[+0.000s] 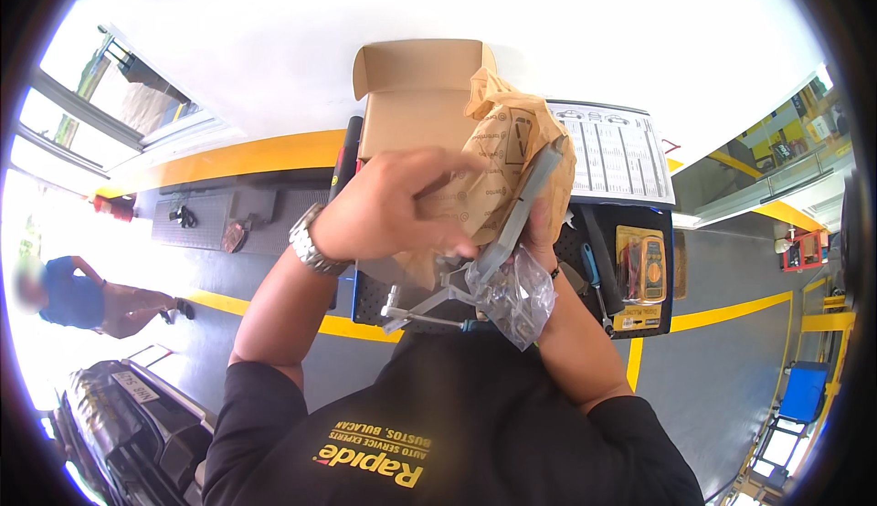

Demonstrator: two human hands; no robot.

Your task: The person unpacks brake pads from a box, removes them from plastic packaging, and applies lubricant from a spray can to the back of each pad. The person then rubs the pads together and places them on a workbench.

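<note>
Got my left fingers [437, 161] spread wide, grey strip [526, 197] just right, tilting toward upper right, my right hand [541, 239] holding it.

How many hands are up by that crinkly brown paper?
2. The left hand is beside the brown paper, fingers spread. The right hand is at its lower end, partly hidden behind the grey piece.

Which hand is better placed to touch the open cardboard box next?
Probably the left hand: it looks nearer the open cardboard box and is spread open. The right hand is farther over and seems busy holding the brown paper.
</note>
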